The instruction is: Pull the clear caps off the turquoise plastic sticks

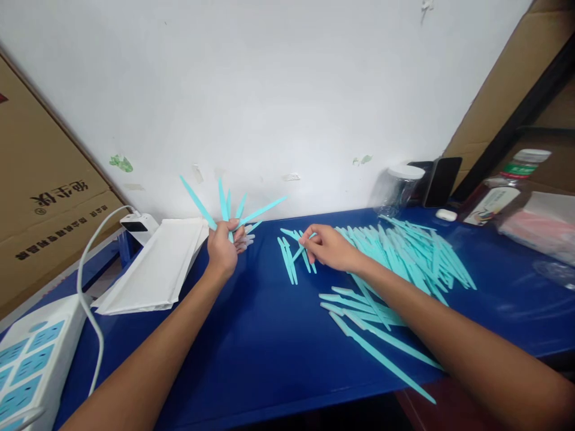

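Observation:
My left hand [223, 244] is closed around a fan of several turquoise eyebrow razors [264, 211], held above the table. Their slim handles spread upward, and pale clear-looking ends poke out under the fingers. To the right, my right hand [327, 246] pinches one turquoise eyebrow razor [297, 254] between thumb and fingertips. Just left of and below these fingertips lie a few loose razors [287, 261]. A large heap of the same razors [404, 251] spreads behind and beyond the right forearm, which hides part of it. More razors [381, 353] lie nearer the front edge.
A white padded envelope [148, 263] lies at left, beside a white device [139, 224] with a cable. A power strip [31, 359] sits front left. Along the back right stand a clear jar [399, 188], a phone [442, 182], a bottle [505, 185] and a pink-and-white package [539, 224].

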{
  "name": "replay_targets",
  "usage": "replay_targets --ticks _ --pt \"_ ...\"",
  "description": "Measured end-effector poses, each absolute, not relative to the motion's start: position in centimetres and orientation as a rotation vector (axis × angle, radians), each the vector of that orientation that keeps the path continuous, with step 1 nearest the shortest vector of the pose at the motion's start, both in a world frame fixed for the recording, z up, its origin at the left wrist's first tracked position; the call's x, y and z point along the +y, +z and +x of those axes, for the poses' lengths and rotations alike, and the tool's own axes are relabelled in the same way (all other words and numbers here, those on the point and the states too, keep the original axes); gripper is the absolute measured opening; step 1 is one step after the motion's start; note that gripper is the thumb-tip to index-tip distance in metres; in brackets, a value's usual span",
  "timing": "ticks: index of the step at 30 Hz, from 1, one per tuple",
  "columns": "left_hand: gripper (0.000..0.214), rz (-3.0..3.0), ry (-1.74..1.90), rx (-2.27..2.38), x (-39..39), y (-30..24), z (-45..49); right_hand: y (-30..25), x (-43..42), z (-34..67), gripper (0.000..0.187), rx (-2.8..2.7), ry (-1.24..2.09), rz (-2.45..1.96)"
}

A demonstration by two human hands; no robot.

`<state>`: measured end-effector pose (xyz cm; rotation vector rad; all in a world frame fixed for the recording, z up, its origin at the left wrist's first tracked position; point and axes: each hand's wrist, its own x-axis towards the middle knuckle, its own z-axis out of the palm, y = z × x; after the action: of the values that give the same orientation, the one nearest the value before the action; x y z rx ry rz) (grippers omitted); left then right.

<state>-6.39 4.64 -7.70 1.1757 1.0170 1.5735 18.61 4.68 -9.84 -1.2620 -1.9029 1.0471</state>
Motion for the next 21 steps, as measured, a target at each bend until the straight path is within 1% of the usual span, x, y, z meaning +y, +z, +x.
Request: replay_targets --ticks 2,5,9,12,14,18,19,21 --pt "0.038 1.188 1.537 1.022 4.5 -8.0 -6.3 -10.8 4.7 18.1 0.020 -1.915 1.031 -1.281" --pt "0.037 1.214 1.516 1.032 4.4 -8.2 -6.2 -10.9 4.7 17.9 0.021 -1.855 0.974 -1.388" --pt "0.035 1.212 1.511 1.029 4.4 -8.3 -5.9 -9.8 4.7 18.2 0.027 -1.816 0.779 -1.562" --pt "0.035 1.232 1.510 1.034 4.3 -8.3 -5.7 -9.5 4.5 18.1 0.034 -1.807 0.686 -1.590" --pt "0.035 1.251 1.504 1.036 4.2 -8.4 -5.7 -9.7 4.2 17.8 0.039 -1.806 0.734 -1.530" --pt "0.034 1.264 1.488 1.036 4.2 -8.5 -5.6 -10.2 3.3 17.0 0.048 -1.826 0.966 -1.417" --pt "0.034 1.261 1.485 1.036 4.2 -8.5 -5.6 -10.2 3.1 16.9 0.047 -1.820 1.037 -1.415" --pt "0.034 1.258 1.481 1.037 4.2 -8.6 -5.6 -10.1 2.7 16.6 0.037 -1.782 1.165 -1.421"
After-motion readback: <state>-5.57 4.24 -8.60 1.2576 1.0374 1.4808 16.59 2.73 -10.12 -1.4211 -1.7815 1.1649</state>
